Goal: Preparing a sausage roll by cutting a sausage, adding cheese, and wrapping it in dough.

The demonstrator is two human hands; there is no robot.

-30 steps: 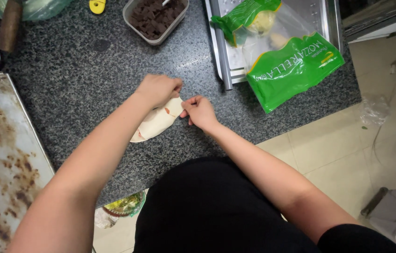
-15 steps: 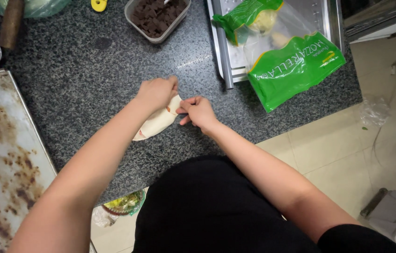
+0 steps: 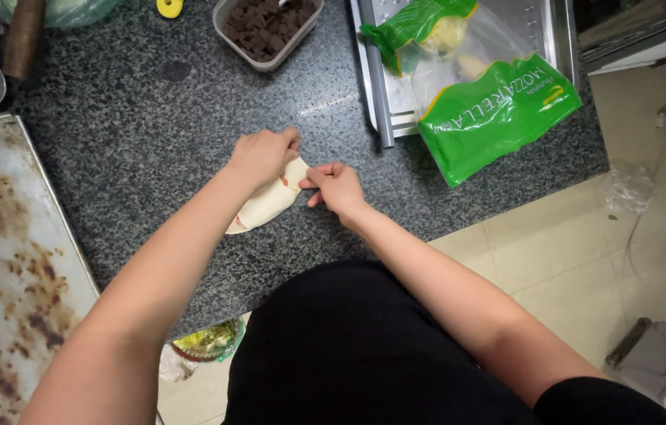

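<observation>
Pale dough, a folded pocket (image 3: 270,203), lies flat on the speckled granite worktop (image 3: 144,118), just in front of the person. The left hand (image 3: 262,153) is curled over its upper edge, pressing down; the right hand (image 3: 337,185) pinches the near corner between thumb and fingertips. Sealing well likely calls for small, even pinches along the seam, the left hand steadying the pocket so no filling squeezes out. A tub of chocolate chunks (image 3: 268,27) sits beyond, and a stained baking tray (image 3: 2,267) lies to the left.
</observation>
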